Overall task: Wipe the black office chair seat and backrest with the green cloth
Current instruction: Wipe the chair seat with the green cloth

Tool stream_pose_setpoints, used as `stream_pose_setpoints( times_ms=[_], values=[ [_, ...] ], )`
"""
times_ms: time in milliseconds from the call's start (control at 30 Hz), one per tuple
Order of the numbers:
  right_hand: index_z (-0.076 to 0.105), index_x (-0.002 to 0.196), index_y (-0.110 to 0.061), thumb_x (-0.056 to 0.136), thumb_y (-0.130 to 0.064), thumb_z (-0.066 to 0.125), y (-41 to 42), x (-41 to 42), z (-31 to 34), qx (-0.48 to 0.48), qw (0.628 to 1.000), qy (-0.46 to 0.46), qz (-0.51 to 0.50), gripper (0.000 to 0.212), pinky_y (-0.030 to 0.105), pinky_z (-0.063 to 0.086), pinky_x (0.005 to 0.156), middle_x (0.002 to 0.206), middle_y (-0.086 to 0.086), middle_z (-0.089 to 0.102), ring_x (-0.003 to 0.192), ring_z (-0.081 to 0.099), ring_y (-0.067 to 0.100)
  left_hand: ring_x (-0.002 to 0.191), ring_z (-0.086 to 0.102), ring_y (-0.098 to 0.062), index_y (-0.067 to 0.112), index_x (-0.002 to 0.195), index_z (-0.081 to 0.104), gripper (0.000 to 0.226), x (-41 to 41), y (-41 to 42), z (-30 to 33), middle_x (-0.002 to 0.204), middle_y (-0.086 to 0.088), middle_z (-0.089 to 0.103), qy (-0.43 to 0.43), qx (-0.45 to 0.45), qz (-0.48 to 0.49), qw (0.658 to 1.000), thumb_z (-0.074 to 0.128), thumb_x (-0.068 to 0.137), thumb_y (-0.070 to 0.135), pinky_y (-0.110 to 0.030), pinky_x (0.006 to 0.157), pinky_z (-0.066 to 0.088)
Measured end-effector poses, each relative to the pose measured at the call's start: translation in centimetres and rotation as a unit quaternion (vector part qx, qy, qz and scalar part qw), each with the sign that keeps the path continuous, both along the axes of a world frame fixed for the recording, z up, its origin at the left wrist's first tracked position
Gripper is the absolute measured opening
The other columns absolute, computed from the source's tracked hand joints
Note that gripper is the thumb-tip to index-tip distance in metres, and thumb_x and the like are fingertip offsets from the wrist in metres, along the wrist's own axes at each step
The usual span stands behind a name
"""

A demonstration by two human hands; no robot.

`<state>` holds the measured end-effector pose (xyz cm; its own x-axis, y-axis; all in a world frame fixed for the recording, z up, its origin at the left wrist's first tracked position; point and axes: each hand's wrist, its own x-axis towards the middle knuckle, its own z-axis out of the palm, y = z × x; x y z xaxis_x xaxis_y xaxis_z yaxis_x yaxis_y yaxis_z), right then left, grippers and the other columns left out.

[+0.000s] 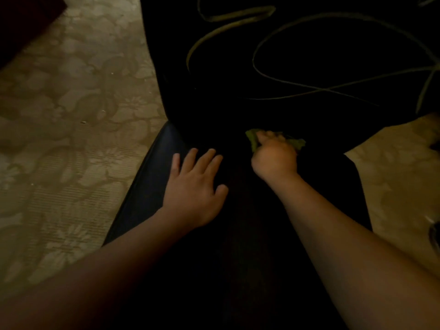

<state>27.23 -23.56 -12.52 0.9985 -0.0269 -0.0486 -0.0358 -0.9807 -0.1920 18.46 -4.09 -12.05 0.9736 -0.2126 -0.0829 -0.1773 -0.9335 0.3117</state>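
Note:
The black office chair fills the middle of the view. Its seat (147, 186) runs toward me and its backrest (309, 67) rises at the far end, with thin pale curved lines on it. My right hand (275, 160) is closed around the green cloth (252, 138) and presses it where seat meets backrest. Most of the cloth is hidden under that hand. My left hand (195, 184) lies flat on the seat with fingers spread, a little left of the cloth and holding nothing. The scene is dim.
A beige floral carpet (71, 115) lies left of the chair and shows again at the right (392, 175). A dark object (23, 25) sits at the top left corner. Something dark and blurred (434, 232) touches the right edge.

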Motion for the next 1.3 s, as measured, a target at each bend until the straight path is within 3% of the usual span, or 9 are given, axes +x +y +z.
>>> stream_pose_setpoints(
  times_ms=[67,200,433,833,967,1100,1200,1300],
  values=[
    [0.041,0.146,-0.024,0.087,-0.020,0.047,1.4,-0.3,0.0,0.005,0.997,-0.022,0.070,0.059,0.036,0.036,0.105,0.146,0.003,0.045,0.132,0.040,0.030,0.156,-0.004,-0.021,0.028,0.162,0.013,0.075,1.0,-2.3,-0.5,0.170,0.007,0.008,-0.014,0.005,-0.046,0.999,0.019,0.093,0.058,-0.053,0.124,-0.009],
    [0.030,0.150,-0.035,0.099,-0.020,0.035,0.7,-0.2,0.1,0.076,0.984,0.020,0.158,0.053,0.034,0.018,0.119,0.160,-0.003,0.025,0.147,0.019,0.019,0.156,0.001,-0.021,0.023,0.161,0.017,0.077,1.9,-4.3,-1.3,0.169,0.003,0.017,-0.039,0.000,-0.029,0.999,0.016,0.092,0.057,-0.057,0.123,-0.006],
    [0.030,0.150,-0.036,0.096,-0.021,0.040,-7.1,0.3,1.2,0.066,0.994,0.072,0.044,0.057,0.036,0.027,0.115,0.157,0.000,0.032,0.140,0.033,0.022,0.156,-0.001,-0.015,0.036,0.159,0.017,0.070,1.9,-4.7,-1.7,0.169,0.010,0.014,-0.052,0.008,0.005,0.999,0.023,0.097,0.068,-0.056,0.123,-0.008],
    [0.042,0.146,-0.026,0.089,-0.013,0.052,-16.9,-3.0,-1.2,0.062,0.997,-0.023,-0.034,0.059,0.037,0.032,0.114,0.149,0.005,0.044,0.136,0.040,0.028,0.156,0.000,-0.014,0.036,0.159,0.017,0.070,1.8,-4.5,-2.0,0.169,0.011,0.015,-0.065,0.012,0.004,0.998,0.025,0.098,0.068,-0.055,0.123,-0.006],
    [0.042,0.146,-0.019,0.085,-0.003,0.052,-15.8,-3.7,-1.4,0.058,0.992,-0.048,-0.098,0.064,0.038,0.030,0.114,0.146,0.011,0.044,0.134,0.040,0.032,0.156,-0.002,-0.016,0.036,0.160,0.014,0.071,1.7,-4.2,-1.7,0.169,0.010,0.012,-0.053,0.020,-0.002,0.998,0.024,0.098,0.069,-0.055,0.123,-0.005],
    [0.040,0.147,-0.018,0.082,-0.004,0.053,-13.0,-4.5,-0.2,0.030,0.993,-0.015,-0.110,0.067,0.039,0.035,0.109,0.143,0.013,0.044,0.130,0.040,0.036,0.156,-0.009,-0.016,0.037,0.161,0.007,0.075,1.3,-2.7,-1.0,0.170,0.011,0.002,-0.016,0.031,-0.025,0.999,0.023,0.097,0.071,-0.051,0.124,-0.006],
    [0.041,0.146,-0.023,0.080,-0.009,0.050,-8.5,-6.7,0.3,0.016,0.999,-0.018,-0.041,0.067,0.045,0.039,0.106,0.139,0.010,0.047,0.130,0.039,0.037,0.156,-0.010,-0.017,0.039,0.161,0.006,0.074,-0.1,-0.7,-0.8,0.170,0.010,0.000,-0.010,0.039,-0.029,0.999,0.021,0.097,0.073,-0.049,0.125,-0.006],
    [0.039,0.147,-0.027,0.081,-0.019,0.049,-2.2,-10.0,1.0,-0.023,0.998,0.004,0.055,0.067,0.047,0.034,0.108,0.144,0.008,0.045,0.137,0.034,0.035,0.155,-0.015,-0.023,0.046,0.159,0.004,0.072,-2.1,1.1,-0.8,0.170,0.013,-0.004,0.003,0.055,0.036,0.998,0.017,0.095,0.075,-0.057,0.120,-0.014]
  ],
)
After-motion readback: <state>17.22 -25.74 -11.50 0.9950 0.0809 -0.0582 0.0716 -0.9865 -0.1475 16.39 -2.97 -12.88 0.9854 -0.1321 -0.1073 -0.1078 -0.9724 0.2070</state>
